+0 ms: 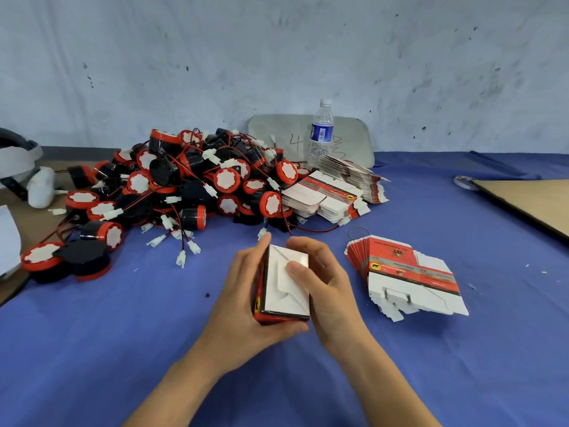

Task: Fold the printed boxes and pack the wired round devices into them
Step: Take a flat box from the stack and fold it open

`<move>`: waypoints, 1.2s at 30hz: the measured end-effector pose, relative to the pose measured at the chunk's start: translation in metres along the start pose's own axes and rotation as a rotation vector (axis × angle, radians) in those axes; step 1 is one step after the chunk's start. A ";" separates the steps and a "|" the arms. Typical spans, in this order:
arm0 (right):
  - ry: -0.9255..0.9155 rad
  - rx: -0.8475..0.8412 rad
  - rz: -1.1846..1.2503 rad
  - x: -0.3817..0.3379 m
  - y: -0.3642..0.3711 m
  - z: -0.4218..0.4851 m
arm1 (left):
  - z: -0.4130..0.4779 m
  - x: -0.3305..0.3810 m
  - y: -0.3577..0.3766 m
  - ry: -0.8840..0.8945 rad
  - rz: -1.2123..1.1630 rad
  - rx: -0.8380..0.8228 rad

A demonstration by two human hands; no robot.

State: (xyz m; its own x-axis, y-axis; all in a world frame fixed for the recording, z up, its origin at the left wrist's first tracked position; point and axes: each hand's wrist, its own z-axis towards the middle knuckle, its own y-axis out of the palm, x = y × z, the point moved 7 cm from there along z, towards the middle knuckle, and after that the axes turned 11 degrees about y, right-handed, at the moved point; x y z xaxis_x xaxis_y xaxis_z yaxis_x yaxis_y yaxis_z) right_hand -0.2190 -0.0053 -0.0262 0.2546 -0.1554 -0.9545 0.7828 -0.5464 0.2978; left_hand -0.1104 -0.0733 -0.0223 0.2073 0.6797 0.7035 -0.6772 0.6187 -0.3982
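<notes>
Printed box [284,285] sits btwn both hands, white flap side up. Left hand [243,298] wraps its red side; right hand [323,282] grips opposite side, thumb on flaps.

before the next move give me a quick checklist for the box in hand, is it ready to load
1. Grip on the box: ok, the left hand holds its red side and the right hand the opposite side.
2. Facing end folded: ok, its white flaps lie flat under the right thumb.
3. Flaps locked in: cannot tell.
4. Opposite end open for loading: cannot tell, it is hidden.
5. Supply of round devices: ok, the pile lies just beyond the hands.
6. Stock of flat boxes: ok, stacked beside the right hand.
</notes>
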 end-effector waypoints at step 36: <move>0.093 -0.165 -0.002 0.003 0.017 -0.005 | 0.000 0.014 -0.011 0.212 0.424 0.148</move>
State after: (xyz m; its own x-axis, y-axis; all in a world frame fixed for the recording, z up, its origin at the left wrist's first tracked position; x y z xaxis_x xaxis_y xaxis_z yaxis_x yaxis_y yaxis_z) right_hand -0.2023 -0.0104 -0.0237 0.2989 -0.0732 -0.9515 0.8638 -0.4031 0.3023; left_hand -0.1001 -0.0710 -0.0081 0.0207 0.9339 0.3568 -0.8229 0.2186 -0.5245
